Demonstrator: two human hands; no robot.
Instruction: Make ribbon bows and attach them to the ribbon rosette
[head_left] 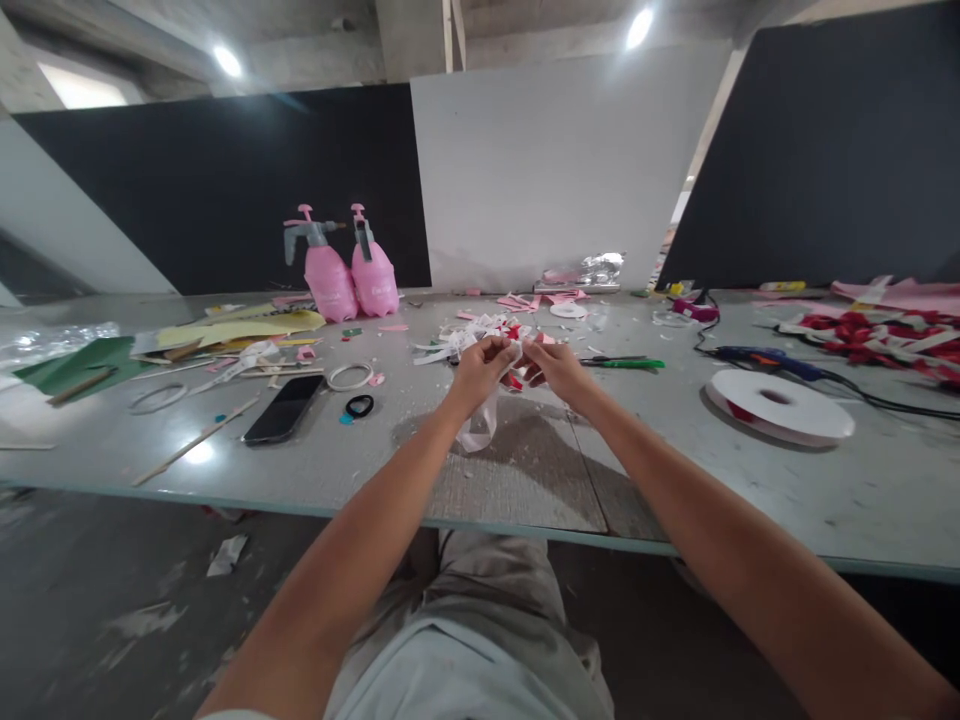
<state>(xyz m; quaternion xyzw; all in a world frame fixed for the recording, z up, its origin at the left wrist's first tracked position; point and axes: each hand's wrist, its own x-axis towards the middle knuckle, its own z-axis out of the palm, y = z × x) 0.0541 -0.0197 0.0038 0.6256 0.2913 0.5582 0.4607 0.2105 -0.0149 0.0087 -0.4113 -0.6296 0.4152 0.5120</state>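
Head view, items as seen:

1. Left hand [480, 368]: fingers curled shut and pinching a white ribbon [478, 428], held above the middle of the bench [885, 485].
2. Right hand [559, 372]: fingertips closed on the same ribbon, almost touching the left hand.
3. Ribbon: a short stretch runs between the two hands, and a loop hangs below the left hand. Whether the loop touches the bench cannot be told.
4. Scraps [465, 335]: a pile of white and red cuttings on the bench just behind the hands.
5. Phone [283, 408]: lies flat with a dark screen, left of the hands.
6. Black ring [359, 406] and white ring [349, 376]: lie between the phone and the left hand.
7. Two pink spray bottles [351, 275]: stand upright side by side, far left of centre against the dark wall.
8. Spool [780, 405]: a flat white reel, well to the right of the hands.
9. Glue gun [757, 357]: blue, lying behind the spool with its cord trailing right.
10. Green tool [626, 363]: lies just right of the right hand.
11. Red-white ribbon heap [885, 335]: at the far right edge.
12. Paper sheets [240, 325]: yellow and green, far left.
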